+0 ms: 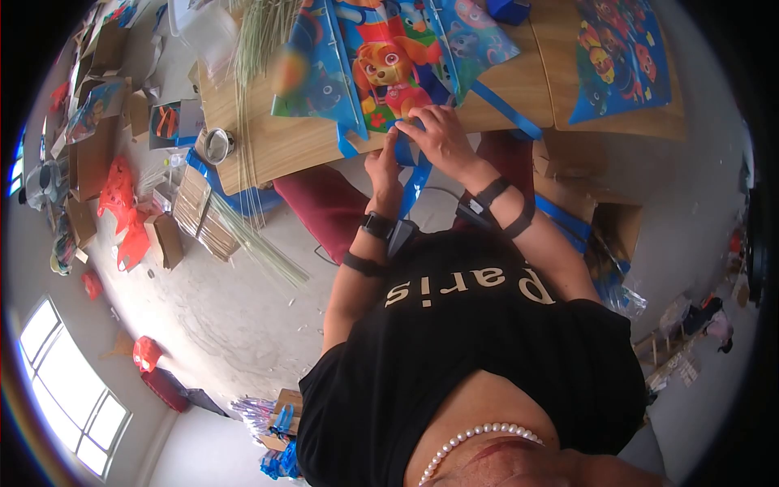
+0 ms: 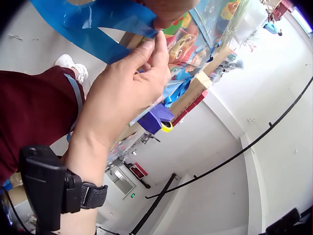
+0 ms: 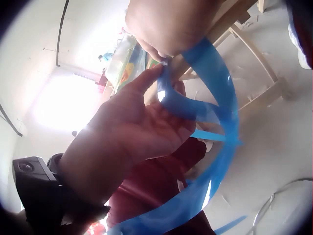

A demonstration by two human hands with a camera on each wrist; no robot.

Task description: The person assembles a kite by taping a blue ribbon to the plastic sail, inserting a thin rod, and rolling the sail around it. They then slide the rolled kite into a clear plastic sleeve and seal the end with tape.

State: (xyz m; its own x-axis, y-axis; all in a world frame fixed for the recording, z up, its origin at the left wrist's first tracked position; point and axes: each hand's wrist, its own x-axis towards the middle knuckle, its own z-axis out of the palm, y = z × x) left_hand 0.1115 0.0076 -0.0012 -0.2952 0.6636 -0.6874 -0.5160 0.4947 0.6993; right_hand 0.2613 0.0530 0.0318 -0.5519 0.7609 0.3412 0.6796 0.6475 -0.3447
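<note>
My left hand [image 1: 385,166] and right hand [image 1: 442,142] meet at the table's near edge, fingertips close together. Between them runs a glossy blue plastic strip [image 3: 210,95], held by both hands. In the left wrist view, the right hand [image 2: 122,90] pinches with thumb and index finger. In the right wrist view, the left hand [image 3: 139,122] has its thumb raised and its other fingers curled round the strip, which loops below. A sheet printed with a cartoon puppy [image 1: 393,69] lies just beyond the hands, with thin pale rods along it.
A bundle of thin pale sticks [image 1: 264,40] lies on the wooden table [image 1: 312,154], its ends hanging over the edge. Another printed sheet [image 1: 621,61] is at the right. A purple tape dispenser [image 2: 155,117] stands farther back. A round tin [image 1: 218,146] sits by the left edge.
</note>
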